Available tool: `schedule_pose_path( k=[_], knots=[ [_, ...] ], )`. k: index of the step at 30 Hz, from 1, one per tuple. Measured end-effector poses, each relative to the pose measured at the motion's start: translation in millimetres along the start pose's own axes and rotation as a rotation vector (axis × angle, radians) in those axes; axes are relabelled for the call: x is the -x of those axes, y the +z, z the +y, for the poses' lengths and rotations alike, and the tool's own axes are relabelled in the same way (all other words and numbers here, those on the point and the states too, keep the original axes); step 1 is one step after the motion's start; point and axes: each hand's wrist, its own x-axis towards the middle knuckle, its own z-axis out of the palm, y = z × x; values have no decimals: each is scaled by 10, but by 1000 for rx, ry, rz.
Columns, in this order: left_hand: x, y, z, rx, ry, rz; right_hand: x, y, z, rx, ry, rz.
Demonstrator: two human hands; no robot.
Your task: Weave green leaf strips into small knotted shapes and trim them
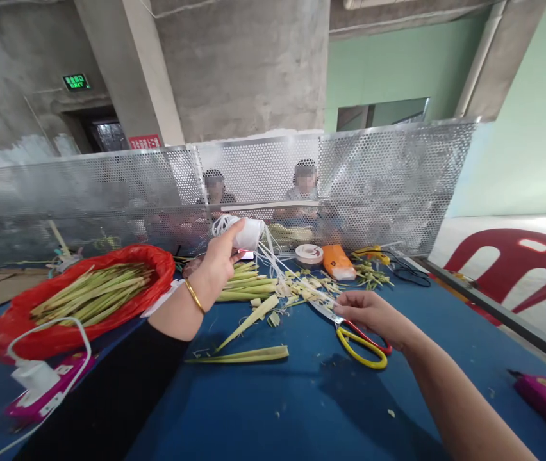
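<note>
Mid-frame, the left hand (218,261) grasps a white cylindrical cord spool (250,234), apparently anchoring the thin white strand (297,274) the right hand (372,314) pinches right of centre.

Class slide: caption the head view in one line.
Left hand grips a roll of white cord; right hand pinches its strand beside scissors.

Bare grey concrete wall (244,70) across upper middle, pale green wall (388,70) at upper right with pale pipe (483,54) slanting down, lit green exit sign (76,81) and dark doorway (102,131) upper left. Perforated metal partition (379,173) spans mid-frame behind blue-topped table (254,410). Red chair (508,266) at right edge, pale floor (470,225) behind it.
</note>
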Motion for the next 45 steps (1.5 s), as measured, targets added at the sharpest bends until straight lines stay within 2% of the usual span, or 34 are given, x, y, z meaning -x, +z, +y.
schedule_pose_path(
  k=[3,9,14,23,29,33,36,39,42,45],
  knots=[
    [-118,-88,78,-27,18,-2,-8,-69,9,53,-6,22],
    [-217,-198,126,-127,-1,95,-15,-140,9,51,-14,197],
    [-211,-198,59,-152,38,140,-56,-229,76,35,-10,289],
    [-223,-140,4,-160,76,188,-63,-442,167,83,58,352],
    [-218,-133,-49,-149,85,169,-97,-502,235,301,120,412],
    [-226,-156,-43,-141,93,161,-102,-580,283,580,199,545],
    [-193,-162,-32,-132,81,119,-92,-556,281,749,182,661],
    [-107,-142,-28,-114,55,26,-83,-440,234,816,87,689],
    [3,-100,-30,-88,4,-113,-87,-305,183,816,-14,684],
    [111,-46,-34,-59,-69,-267,-112,-197,171,656,-137,649]
  ],
)
